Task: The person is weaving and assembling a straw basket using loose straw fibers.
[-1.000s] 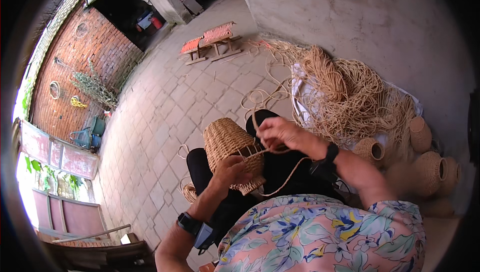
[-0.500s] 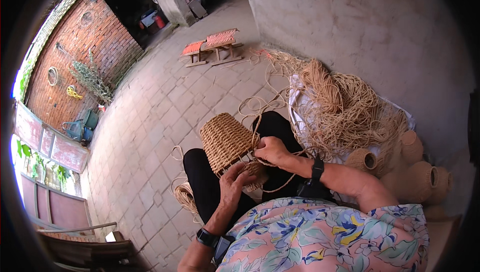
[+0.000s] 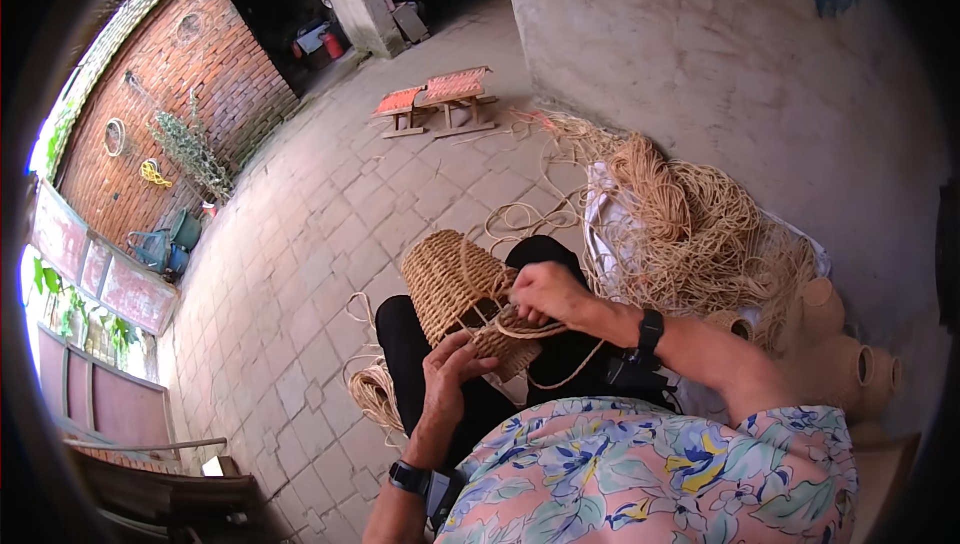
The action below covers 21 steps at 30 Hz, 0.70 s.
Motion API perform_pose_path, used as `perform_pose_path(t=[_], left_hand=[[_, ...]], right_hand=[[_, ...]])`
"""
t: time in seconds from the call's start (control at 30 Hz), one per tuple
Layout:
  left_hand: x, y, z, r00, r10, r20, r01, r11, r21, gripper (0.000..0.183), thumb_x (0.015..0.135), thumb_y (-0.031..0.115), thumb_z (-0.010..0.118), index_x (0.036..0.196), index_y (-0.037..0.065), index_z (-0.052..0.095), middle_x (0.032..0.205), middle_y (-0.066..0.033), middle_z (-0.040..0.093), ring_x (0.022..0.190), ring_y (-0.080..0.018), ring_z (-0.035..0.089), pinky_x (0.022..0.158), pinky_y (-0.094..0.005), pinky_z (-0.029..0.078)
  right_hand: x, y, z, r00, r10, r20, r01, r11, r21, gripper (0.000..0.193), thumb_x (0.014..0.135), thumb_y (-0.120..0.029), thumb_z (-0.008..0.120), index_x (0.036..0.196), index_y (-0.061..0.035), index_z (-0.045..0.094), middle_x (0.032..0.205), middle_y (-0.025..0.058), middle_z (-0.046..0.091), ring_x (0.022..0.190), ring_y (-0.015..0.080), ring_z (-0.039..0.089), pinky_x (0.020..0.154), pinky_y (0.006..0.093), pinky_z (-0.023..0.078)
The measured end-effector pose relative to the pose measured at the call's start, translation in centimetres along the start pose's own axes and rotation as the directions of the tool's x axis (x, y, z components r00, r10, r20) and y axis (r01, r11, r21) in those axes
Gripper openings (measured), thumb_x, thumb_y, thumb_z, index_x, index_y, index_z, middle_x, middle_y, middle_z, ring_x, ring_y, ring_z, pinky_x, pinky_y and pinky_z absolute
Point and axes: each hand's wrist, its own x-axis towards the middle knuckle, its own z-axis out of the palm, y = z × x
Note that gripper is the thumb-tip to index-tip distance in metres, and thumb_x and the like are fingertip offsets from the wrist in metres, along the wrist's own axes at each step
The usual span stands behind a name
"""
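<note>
A tan woven cord basket lies tilted across my dark-trousered lap. Pale upright strands show in a gap between its big woven body and a smaller woven part nearer me. My left hand holds the near left edge of this work, thumb and fingers against it. Closed in a pinch, my right hand grips a strand of cord at the basket's right side; its fingertips are partly hidden. A loop of cord hangs below that hand toward my lap.
A large heap of loose cord lies on white sheeting to the right, by a grey wall. Several woven vessels stand at the near right. A cord coil lies by my left leg. Two low stools stand farther off.
My right hand has lifted slightly and turned, with the cord drawn through at the basket's side. The left hand has slid a little left and down along the edge. The view has shifted slightly.
</note>
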Motion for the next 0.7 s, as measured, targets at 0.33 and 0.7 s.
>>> perform_pose_path(t=[0.33, 0.7], left_hand=[[0.2, 0.9, -1.2, 0.999, -0.043, -0.024, 0.045, 0.994, 0.102, 0.033, 0.086, 0.017, 0.059, 0.111, -0.004, 0.056, 0.085, -0.0071, 0.063, 0.063, -0.0157, 0.065, 0.062, -0.0271, 0.055], [0.8, 2.0, -0.5, 0.99, -0.14, -0.028, 0.143, 0.978, 0.151, 0.026, 0.086, 0.021, 0.059, 0.105, 0.003, 0.058, 0.077, -0.001, 0.059, 0.054, -0.0096, 0.057, 0.051, -0.0217, 0.048]], right_hand=[[-1.1, 0.1, -6.9, 0.992, -0.127, -0.002, 0.115, 0.89, 0.442, 0.017, 0.085, -0.016, 0.066, 0.095, -0.0033, 0.058, 0.081, 0.0052, 0.064, 0.065, 0.0125, 0.063, 0.062, 0.0271, 0.057], [2.9, 2.4, -0.8, 0.993, 0.044, -0.11, -0.038, 0.998, 0.056, 0.005, 0.078, -0.008, 0.06, 0.08, -0.003, 0.061, 0.068, 0.0079, 0.061, 0.055, 0.0148, 0.059, 0.044, 0.0305, 0.05]])
